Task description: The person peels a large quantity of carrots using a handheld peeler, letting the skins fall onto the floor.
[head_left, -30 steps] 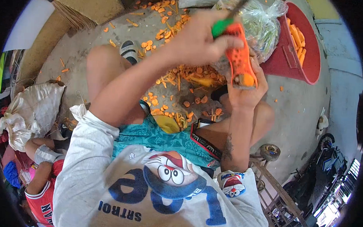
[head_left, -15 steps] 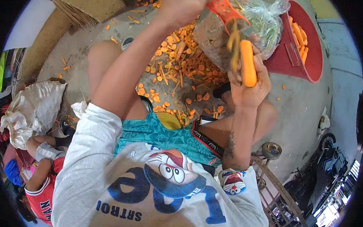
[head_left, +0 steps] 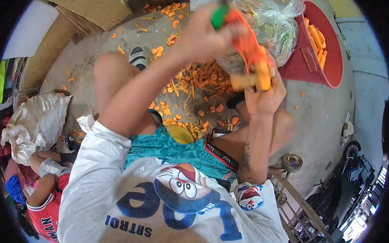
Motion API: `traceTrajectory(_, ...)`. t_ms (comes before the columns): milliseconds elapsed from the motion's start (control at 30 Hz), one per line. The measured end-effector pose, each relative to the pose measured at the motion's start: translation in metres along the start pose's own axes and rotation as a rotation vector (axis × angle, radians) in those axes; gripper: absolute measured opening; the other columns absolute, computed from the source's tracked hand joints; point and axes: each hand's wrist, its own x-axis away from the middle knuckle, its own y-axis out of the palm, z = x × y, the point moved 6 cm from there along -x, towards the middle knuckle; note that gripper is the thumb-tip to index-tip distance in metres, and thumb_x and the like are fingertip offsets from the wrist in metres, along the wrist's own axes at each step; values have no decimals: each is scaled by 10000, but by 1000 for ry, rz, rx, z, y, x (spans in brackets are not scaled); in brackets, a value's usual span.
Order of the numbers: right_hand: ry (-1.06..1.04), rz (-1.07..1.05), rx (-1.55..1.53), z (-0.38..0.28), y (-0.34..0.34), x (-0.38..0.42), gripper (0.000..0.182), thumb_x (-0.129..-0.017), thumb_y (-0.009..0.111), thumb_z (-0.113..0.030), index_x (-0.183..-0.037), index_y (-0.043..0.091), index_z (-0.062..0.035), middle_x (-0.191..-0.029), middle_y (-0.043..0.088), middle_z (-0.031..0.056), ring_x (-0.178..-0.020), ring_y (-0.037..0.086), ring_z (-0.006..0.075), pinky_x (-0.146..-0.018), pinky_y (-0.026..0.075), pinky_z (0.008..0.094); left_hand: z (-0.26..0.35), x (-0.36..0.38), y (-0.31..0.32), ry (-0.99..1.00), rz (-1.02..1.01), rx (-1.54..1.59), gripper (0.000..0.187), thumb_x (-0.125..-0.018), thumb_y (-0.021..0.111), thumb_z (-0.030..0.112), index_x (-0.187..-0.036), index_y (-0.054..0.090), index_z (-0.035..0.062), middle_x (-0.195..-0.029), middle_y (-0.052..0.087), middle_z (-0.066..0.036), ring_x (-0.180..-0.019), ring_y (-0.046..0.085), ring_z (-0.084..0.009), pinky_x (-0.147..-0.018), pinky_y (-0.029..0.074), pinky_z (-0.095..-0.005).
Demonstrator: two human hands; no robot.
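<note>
My left hand (head_left: 204, 38), blurred by motion, is closed round an orange-red peeler (head_left: 244, 37) with a green end. The peeler's lower end lies against a peeled-looking carrot (head_left: 263, 79). Wrapped round the carrot from below is my right hand (head_left: 267, 97). A smeared strip, apparently peel, hangs beside the carrot on its left. On the floor beneath both hands lies a heap of carrot peelings and cut ends (head_left: 213, 75). Behind the peeler stands a knotted clear plastic bag (head_left: 279, 34) with greenish scraps inside.
A red tub (head_left: 306, 61) holding peeled carrots (head_left: 317, 40) tilts at the right. A metal trolley (head_left: 298, 202) and a motorcycle (head_left: 351, 178) are at lower right. White sacks (head_left: 38, 116) and a person in a red jersey (head_left: 45, 215) are on the left.
My left hand has moved the peeler down and right, along the carrot. The right hand still holds the carrot, now more upright and partly covered by the peeler.
</note>
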Motion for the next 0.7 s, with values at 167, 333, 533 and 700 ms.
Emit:
traceTrajectory(167, -139, 303, 132, -2, -10, 3, 388, -1004, 461, -257, -1302, 538, -22, -1021, 629, 83, -689, 591, 129, -516, 471, 252, -4, -8, -3, -32, 28, 92, 151, -921, 766, 160, -971, 697, 36, -805, 690, -1, -785, 653, -71, -714, 529, -265)
traceTrajectory(333, 17, -89, -111, 1, -7, 2, 419, -980, 482, -243, -1305, 543, 16, -1101, 653, 106, -747, 643, 141, -548, 501, 250, -12, -16, -30, -20, 260, -42, 162, -920, 770, 167, -968, 694, 33, -825, 695, -10, -784, 650, -76, -713, 527, -263)
traceTrajectory(533, -62, 70, 78, -3, -2, 9, 424, -978, 510, -253, -1313, 539, 5, -1061, 662, 128, -749, 641, 153, -552, 493, 248, 2, -6, 0, 13, 47, 179, 161, -907, 782, 153, -968, 707, 24, -842, 683, 15, -759, 622, -88, -690, 516, -278)
traceTrajectory(700, 7, -109, -50, 1, 5, 0, 441, -994, 482, -254, -1354, 512, -1, -1096, 652, 115, -771, 636, 142, -621, 504, 250, -10, -12, -24, -81, 158, 49, 158, -911, 777, 137, -988, 700, 23, -834, 672, 23, -761, 606, -78, -687, 504, -267)
